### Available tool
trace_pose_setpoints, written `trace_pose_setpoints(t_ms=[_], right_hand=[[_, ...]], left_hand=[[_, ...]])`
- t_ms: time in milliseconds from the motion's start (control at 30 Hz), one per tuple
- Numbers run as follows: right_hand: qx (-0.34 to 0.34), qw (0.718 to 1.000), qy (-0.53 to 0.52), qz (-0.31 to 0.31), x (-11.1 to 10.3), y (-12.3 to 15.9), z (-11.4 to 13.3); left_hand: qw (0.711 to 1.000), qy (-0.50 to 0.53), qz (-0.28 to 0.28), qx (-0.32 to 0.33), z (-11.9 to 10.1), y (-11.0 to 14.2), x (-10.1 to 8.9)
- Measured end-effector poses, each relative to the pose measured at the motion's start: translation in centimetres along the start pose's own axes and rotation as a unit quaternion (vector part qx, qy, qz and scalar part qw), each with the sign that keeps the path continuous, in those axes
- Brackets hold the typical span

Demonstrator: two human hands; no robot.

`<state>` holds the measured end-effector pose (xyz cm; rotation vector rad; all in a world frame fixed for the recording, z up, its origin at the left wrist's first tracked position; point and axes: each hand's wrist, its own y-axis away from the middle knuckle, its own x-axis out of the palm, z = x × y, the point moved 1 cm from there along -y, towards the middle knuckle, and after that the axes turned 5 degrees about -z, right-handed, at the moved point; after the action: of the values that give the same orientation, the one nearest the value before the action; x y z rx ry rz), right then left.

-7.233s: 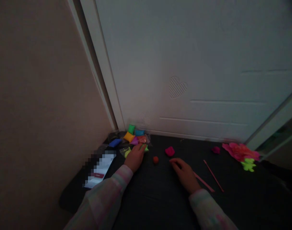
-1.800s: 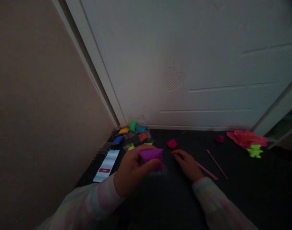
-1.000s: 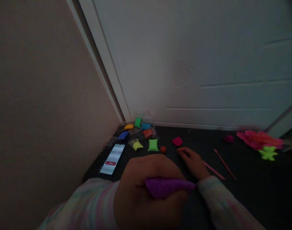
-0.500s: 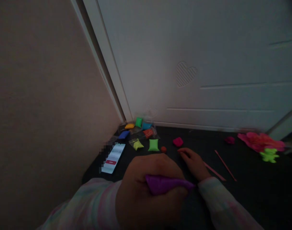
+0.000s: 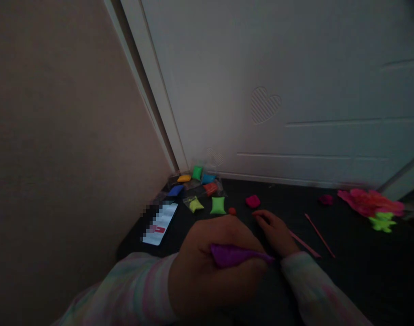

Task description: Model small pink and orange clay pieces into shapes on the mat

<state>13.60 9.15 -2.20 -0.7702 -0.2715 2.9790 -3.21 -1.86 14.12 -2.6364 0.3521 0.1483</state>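
Observation:
My left hand (image 5: 220, 267) is closed around a piece of purple modelling clay (image 5: 232, 255), gripped between thumb and fingers. The clay is broad at its left end and narrows to a point on the right. Farther back, my right hand (image 5: 275, 232) rests on the dark table with its fingers stretched forward and a gap showing beside the thumb; nothing shows in it. Just beyond its fingertips lie a magenta clay lump (image 5: 252, 201) and a small orange-red ball (image 5: 232, 211). A bright green clay block (image 5: 218, 205) sits left of the ball.
Left of my hands lies a phone (image 5: 160, 224). Several bagged clay pieces, among them a yellow one (image 5: 195, 205), lie near the white door (image 5: 261, 140). Two thin pink strips (image 5: 320, 235), a pink flower (image 5: 366, 201) and a neon-yellow figure (image 5: 382, 222) are on the right.
My left hand has shifted slightly right and up with the purple clay, whose narrow tip now looks a little lower and blunter. My right hand stays in place.

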Motion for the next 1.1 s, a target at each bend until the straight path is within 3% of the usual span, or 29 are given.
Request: trace_pose_setpoints(t_ms=[900,1100], right_hand=[[0.007,1.0,0.003,0.011,0.02,-0.02,-0.01],[0.006,1.0,0.007,0.012,-0.04,-0.03,0.02]], left_hand=[[0.998,-0.017,0.023,0.058,0.09,-0.43,-0.14],[1.0,-0.009,0.019,0.017,0.17,-0.35,-0.1]])
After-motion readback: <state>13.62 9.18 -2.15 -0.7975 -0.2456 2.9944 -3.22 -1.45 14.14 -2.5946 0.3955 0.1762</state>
